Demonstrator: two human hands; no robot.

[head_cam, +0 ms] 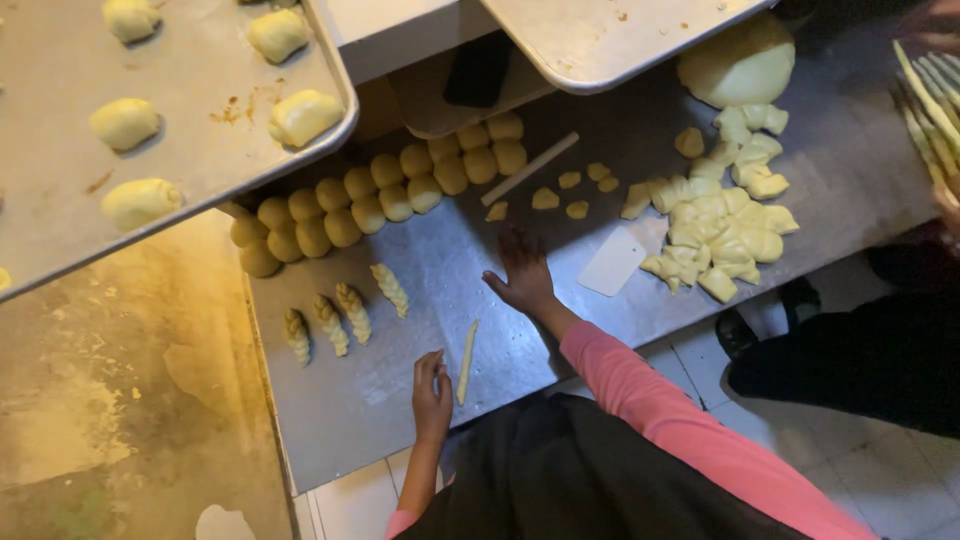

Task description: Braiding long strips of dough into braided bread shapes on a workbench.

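The left hand rests on the steel bench, fingers loosely curled and holding nothing, just beside a thin rolled dough strip. The right hand lies flat and spread on the bench, beyond the strip's far end, also empty. Four twisted dough pieces sit to the left (laid side by side), with rows of dough balls behind them.

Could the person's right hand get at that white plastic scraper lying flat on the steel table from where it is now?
Probably yes. The right hand rests flat on the steel table, and the white scraper lies just beside it with bare metal between them. The cut dough pieces sit beyond the scraper, not in the way.
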